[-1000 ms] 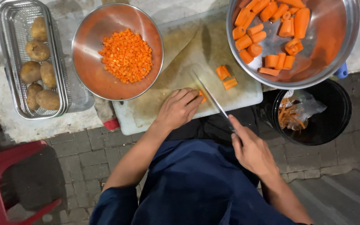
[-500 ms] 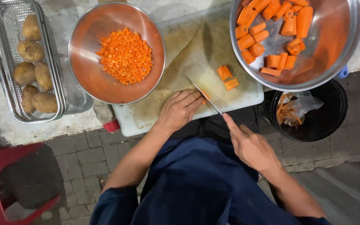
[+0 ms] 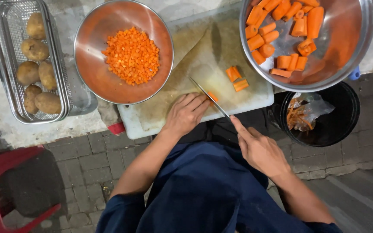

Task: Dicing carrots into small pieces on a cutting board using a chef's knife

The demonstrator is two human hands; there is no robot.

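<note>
- Head view shows a carrot piece point(image 3: 213, 96) on the white cutting board point(image 3: 160, 116), near the board's front edge, pressed under the fingertips of the left hand point(image 3: 186, 113).
- Left hand's fingers are curled down and closed over that piece; only a small orange end shows past them, so its full shape is hard to make out.
- Right hand point(image 3: 260, 149) grips the handle of a knife point(image 3: 208, 96), fingers wrapped shut, forefinger stretched along the top; the handle itself is hidden in the hand.
- Knife blade slants across the board and its edge meets the carrot piece just beside the left fingertips.
- Two more carrot chunks point(image 3: 236, 78) lie a little farther back on the board, apart from the blade.
- Both forearms reach forward from a dark blue lap, left wrist bent down, right wrist level.
- Behind the board sit a metal bowl of diced carrot point(image 3: 130, 56) and a larger bowl of carrot lengths point(image 3: 281, 34), cut off at the top edge.
- Wire basket of potatoes point(image 3: 35, 64) stands at the surface's left end; a black bucket point(image 3: 324, 116) with peelings sits on the floor.
</note>
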